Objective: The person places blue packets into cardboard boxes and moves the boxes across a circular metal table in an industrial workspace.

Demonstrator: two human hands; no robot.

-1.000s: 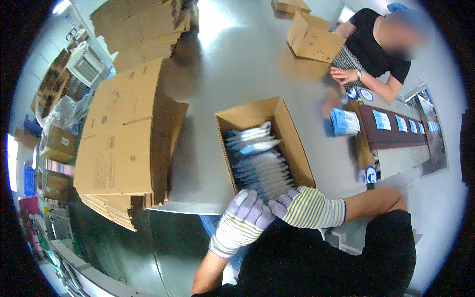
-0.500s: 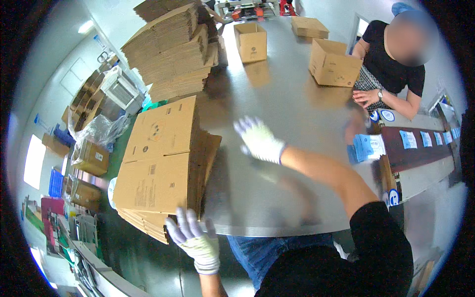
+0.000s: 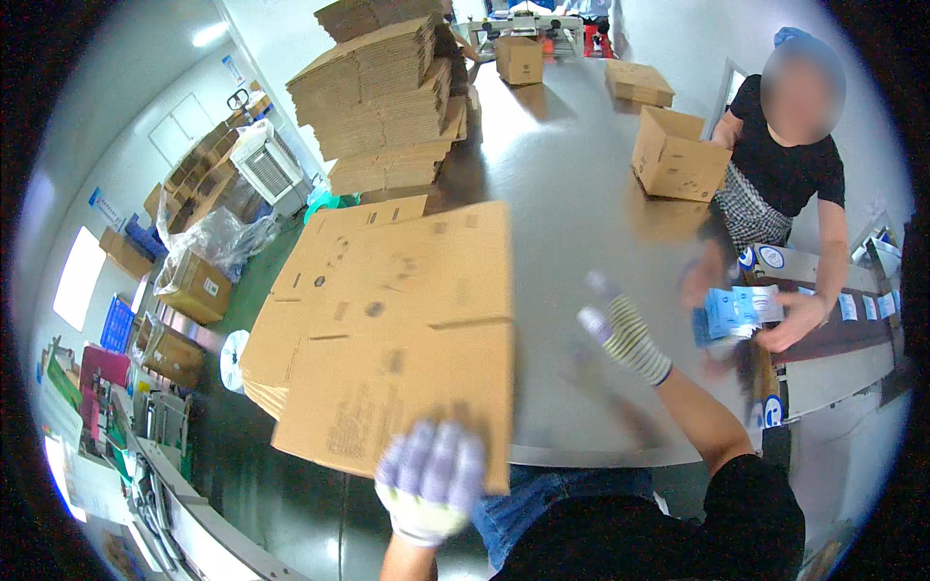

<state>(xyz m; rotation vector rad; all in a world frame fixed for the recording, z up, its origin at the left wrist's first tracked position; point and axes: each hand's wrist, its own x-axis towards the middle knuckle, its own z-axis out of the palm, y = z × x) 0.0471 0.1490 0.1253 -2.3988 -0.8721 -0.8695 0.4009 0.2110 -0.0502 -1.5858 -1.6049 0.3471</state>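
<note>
A flattened cardboard box [image 3: 436, 281] with dark print lies partly over a stack of similar flattened boxes [image 3: 274, 349] at the table's left edge. My left hand [image 3: 431, 481], in a white and purple knitted glove, grips that box at its near edge. Its fingers lie on top of the cardboard, and the thumb is hidden. Farther right, my right hand [image 3: 628, 334] in the same kind of glove hovers over the metal table [image 3: 572, 416]. Its fingers are apart, with nothing in them.
A tall pile of flattened boxes [image 3: 378, 107] stands at the far left. An open carton [image 3: 678, 160] is beside a co-worker [image 3: 785, 155], whose hand touches blue-and-white packets [image 3: 741, 310] by a conveyor [image 3: 823, 334]. Another carton [image 3: 520, 61] sits at the back.
My left hand has taken hold of a flattened box and drawn it right, off the stack's edge. My right hand has moved right. The co-worker's hand has reached the packets.
</note>
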